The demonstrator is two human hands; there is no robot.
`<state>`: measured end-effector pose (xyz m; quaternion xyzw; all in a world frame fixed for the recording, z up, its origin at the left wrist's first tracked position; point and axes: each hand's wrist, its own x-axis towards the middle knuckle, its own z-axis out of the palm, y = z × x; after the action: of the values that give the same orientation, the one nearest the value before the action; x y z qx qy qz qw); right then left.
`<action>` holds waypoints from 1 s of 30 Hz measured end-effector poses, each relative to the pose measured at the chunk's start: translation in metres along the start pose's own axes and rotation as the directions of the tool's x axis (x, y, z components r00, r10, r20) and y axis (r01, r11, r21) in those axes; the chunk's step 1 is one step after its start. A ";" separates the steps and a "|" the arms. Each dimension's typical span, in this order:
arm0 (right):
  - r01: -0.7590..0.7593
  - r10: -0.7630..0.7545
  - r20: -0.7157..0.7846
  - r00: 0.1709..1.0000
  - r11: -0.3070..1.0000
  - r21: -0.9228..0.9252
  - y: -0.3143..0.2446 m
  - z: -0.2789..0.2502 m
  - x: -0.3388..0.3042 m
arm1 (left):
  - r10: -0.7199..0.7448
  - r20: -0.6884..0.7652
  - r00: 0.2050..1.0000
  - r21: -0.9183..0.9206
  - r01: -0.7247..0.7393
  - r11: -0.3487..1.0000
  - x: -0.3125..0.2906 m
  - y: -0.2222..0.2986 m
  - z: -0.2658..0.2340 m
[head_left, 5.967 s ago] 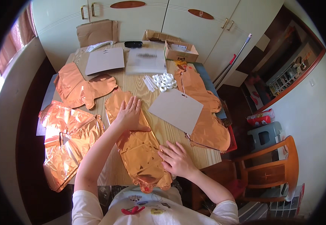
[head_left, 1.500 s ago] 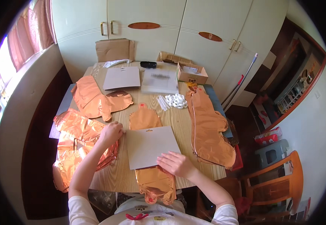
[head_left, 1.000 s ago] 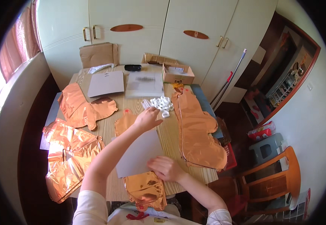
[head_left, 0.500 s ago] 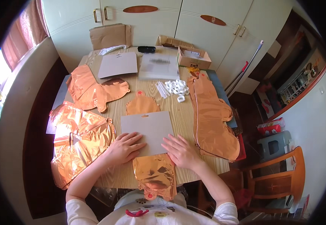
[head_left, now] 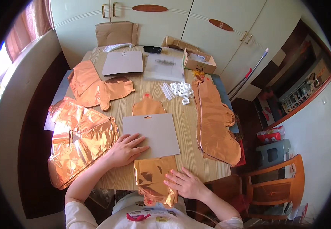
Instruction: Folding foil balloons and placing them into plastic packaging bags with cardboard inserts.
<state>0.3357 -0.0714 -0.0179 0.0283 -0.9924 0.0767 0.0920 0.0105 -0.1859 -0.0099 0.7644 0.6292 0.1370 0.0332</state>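
A pale grey card [head_left: 156, 133] with a hanging slot lies across the middle of a flat copper-coloured foil balloon [head_left: 154, 171]. The balloon's upper end shows beyond the card, and its lower end reaches past the table's near edge. My left hand [head_left: 127, 150] lies flat on the card's lower left corner, fingers spread. Over the balloon's near part, by its right edge, is my right hand [head_left: 184, 183], fingers stretched out. Whether it presses on the foil or hovers just above I cannot tell. What lies under the card is hidden.
More copper foil balloons lie at left [head_left: 83, 143], far left [head_left: 96, 86] and right [head_left: 215, 122]. Behind are a stack of grey cards [head_left: 123, 63], clear plastic bags [head_left: 164, 68], white ribbon rolls [head_left: 181, 89], white straws [head_left: 167, 91] and a small box [head_left: 199, 61]. A wooden chair [head_left: 274, 187] stands right.
My right hand has left the card's right edge and moved down toward me, over the balloon's near part. My left hand stays on the card. The whole view has shifted slightly.
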 end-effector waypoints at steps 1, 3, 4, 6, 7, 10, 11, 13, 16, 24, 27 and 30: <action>0.017 -0.018 -0.004 1.000 0.999 -0.032 -0.004 0.000 -0.002 | 0.003 0.012 1.000 -0.003 -0.003 1.000 -0.002 0.003 -0.002; 0.020 -0.020 0.000 1.000 1.000 -0.020 -0.015 -0.001 -0.006 | 0.018 0.042 0.999 -0.015 -0.017 1.000 -0.006 0.010 -0.004; 0.022 -0.022 0.003 1.000 1.000 -0.014 -0.019 0.000 -0.009 | 0.006 0.055 0.998 -0.024 -0.005 1.000 -0.010 0.015 -0.006; 0.033 -0.033 0.015 0.999 0.999 -0.009 -0.020 0.003 -0.014 | -0.016 0.083 0.996 -0.040 0.019 0.999 -0.017 0.025 -0.013; 0.023 -0.023 0.039 0.999 1.000 0.007 -0.016 0.001 -0.015 | -0.017 0.105 0.994 -0.048 0.022 0.999 -0.021 0.029 -0.017; -0.032 0.031 0.111 0.993 0.999 0.006 -0.001 -0.005 -0.010 | -0.004 0.168 0.986 -0.061 0.014 0.998 -0.031 0.033 -0.024; -0.056 0.051 0.118 0.992 0.998 0.039 0.004 -0.007 -0.005 | 0.001 0.188 0.982 -0.058 0.010 0.998 -0.036 0.033 -0.025; -0.053 0.043 0.111 0.993 0.995 0.083 0.010 -0.010 0.005 | 0.015 0.218 0.976 -0.065 -0.001 0.998 -0.040 0.036 -0.028; 0.024 -0.028 0.075 0.997 0.998 0.052 0.014 -0.001 0.009 | 0.036 0.234 0.972 -0.081 -0.017 0.997 -0.046 0.040 -0.029; -0.047 0.045 0.014 0.999 0.988 0.146 0.014 -0.005 0.016 | 0.042 0.268 0.962 -0.036 -0.033 0.999 -0.046 0.041 -0.026; -0.043 0.046 -0.017 0.999 0.988 0.146 0.019 -0.003 0.020 | 0.034 0.293 0.956 -0.027 -0.027 0.999 -0.044 0.043 -0.030; -0.020 0.033 -0.103 0.994 0.992 0.125 0.026 0.007 0.024 | 0.025 0.283 0.959 -0.045 -0.013 0.999 -0.044 0.048 -0.031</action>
<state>0.3089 -0.0483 -0.0235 0.0168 -0.9798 0.1406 0.1411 0.0411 -0.2423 0.0230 0.7812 0.6075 0.0398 0.1380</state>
